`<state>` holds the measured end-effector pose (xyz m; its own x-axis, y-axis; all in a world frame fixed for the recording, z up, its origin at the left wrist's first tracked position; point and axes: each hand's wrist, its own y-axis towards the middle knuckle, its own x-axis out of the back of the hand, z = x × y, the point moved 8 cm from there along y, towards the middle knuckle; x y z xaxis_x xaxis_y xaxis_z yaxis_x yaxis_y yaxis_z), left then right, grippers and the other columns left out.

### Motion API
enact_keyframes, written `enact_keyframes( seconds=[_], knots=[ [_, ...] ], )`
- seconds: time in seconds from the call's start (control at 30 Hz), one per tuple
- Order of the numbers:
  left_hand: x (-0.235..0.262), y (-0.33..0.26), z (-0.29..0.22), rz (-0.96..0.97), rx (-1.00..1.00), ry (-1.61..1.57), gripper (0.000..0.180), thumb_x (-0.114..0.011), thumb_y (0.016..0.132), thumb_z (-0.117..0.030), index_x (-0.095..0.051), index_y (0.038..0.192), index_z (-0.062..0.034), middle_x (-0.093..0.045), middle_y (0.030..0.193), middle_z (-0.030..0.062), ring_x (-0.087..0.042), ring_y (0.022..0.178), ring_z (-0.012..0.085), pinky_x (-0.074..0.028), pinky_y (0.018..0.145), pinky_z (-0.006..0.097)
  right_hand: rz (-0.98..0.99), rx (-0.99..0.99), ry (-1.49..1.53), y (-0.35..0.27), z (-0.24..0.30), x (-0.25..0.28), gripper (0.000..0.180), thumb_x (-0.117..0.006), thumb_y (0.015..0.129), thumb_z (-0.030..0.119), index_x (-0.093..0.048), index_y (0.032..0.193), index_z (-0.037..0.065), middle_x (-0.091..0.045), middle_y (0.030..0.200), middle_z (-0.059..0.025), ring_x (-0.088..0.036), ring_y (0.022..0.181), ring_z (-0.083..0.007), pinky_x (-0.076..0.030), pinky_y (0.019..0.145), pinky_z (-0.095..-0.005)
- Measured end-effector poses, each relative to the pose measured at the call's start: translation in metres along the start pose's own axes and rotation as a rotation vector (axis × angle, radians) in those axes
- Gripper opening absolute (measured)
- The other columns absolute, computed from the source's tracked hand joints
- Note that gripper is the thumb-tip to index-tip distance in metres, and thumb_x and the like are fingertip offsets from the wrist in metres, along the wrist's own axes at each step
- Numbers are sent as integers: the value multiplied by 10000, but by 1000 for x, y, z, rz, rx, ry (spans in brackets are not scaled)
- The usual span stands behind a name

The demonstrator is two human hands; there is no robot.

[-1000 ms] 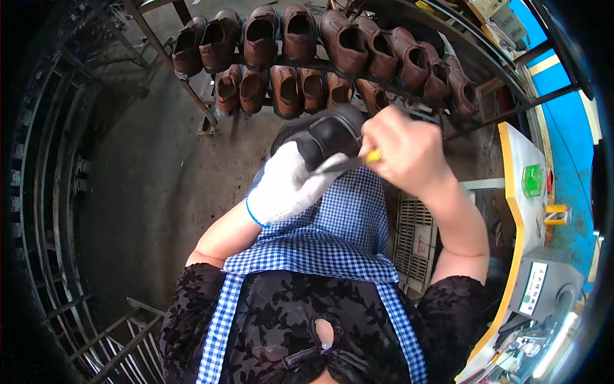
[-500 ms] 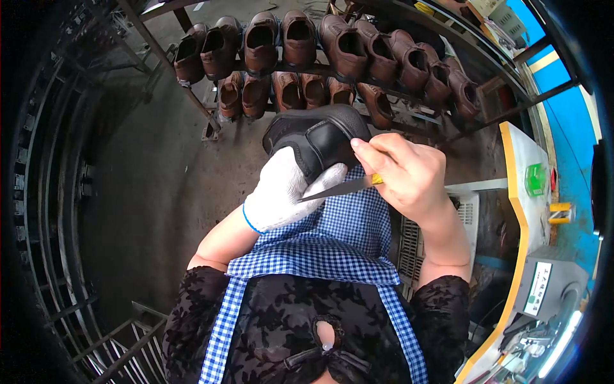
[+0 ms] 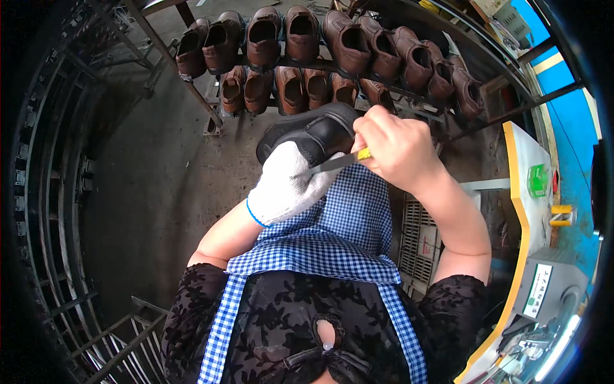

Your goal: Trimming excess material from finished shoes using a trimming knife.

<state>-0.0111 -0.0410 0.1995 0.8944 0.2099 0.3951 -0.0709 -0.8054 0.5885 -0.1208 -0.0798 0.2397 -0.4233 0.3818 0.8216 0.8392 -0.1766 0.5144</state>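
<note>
A black shoe (image 3: 329, 131) is held up in front of my chest, its sole edge facing away from me. My left hand (image 3: 283, 184), in a white knit glove with a blue cuff, is closed around the near side of the shoe. In my bare right hand (image 3: 398, 148) is a knife (image 3: 334, 164) with a yellow handle, gripped in closed fingers. Its narrow grey blade points left and crosses in front of the gloved fingers. My right fingers are at the right end of the shoe, hiding part of it; whether they touch it I cannot tell.
A metal rack (image 3: 204, 99) beyond my hands carries two rows of brown shoes (image 3: 263, 41). To my right runs a yellow-edged worktable (image 3: 519, 211) with a green container (image 3: 538, 180) and a grey machine (image 3: 555, 281). Plastic crates (image 3: 419, 246) stand below; metal rails (image 3: 61, 237) line the left.
My right hand has moved up and slightly left, its knuckles turned higher over the shoe's end. The shoe and gloved hand have shifted slightly, and the knife blade has risen.
</note>
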Motion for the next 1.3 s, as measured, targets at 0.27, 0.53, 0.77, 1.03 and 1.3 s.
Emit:
enact_keyframes(
  seconds=[0.27, 0.53, 0.77, 1.03, 1.3],
  knots=[
    [12, -8, 5, 85, 142, -83, 303, -708, 843, -135, -644, 1112, -10, -669, 923, 135, -659, 845, 284, -519, 756, 364, -237, -735, 517, -65, -94, -19, 116, -678, 839, 25, -570, 877, 7, -589, 749, -22, -565, 643, -94, -463, 577, -243],
    [-47, -52, 31, 369, -242, 194, 363, -612, 841, -173, -622, 1144, 28, -639, 1081, 187, -640, 972, 327, -533, 844, 389, 109, -896, 1741, -116, -12, -96, 880, -740, 784, 562, -432, 1397, 10, -643, 949, -42, -597, 640, -82, -495, 510, -216],
    [-10, -18, -13, 535, -246, 3, 449, -744, 797, -373, -670, 1035, 0, -670, 1035, 156, -663, 884, 315, -546, 764, 368, -156, -1407, 1857, -153, 14, -139, 514, -634, 857, 398, -588, 1224, 41, -702, 952, -51, -662, 712, -116, -520, 544, -231],
    [65, -19, 78, -497, 464, -796, 803, -759, 823, -185, -303, 1467, -36, -465, 1395, 148, -455, 1283, 237, -387, 1065, 370, -646, -1014, 2984, -136, 53, -168, 617, -615, 868, 383, -470, 1333, 5, -545, 1305, -122, -541, 1173, -230, -432, 1028, -389],
    [51, -13, 68, -364, 400, -713, 723, -833, 727, -95, -442, 1332, -37, -565, 1219, 92, -553, 1130, 180, -456, 998, 332, -35, -1539, 1343, -194, 10, -179, 296, -622, 953, 331, -716, 1046, 67, -573, 765, 83, -356, 578, -3, -260, 532, -171]
  ],
)
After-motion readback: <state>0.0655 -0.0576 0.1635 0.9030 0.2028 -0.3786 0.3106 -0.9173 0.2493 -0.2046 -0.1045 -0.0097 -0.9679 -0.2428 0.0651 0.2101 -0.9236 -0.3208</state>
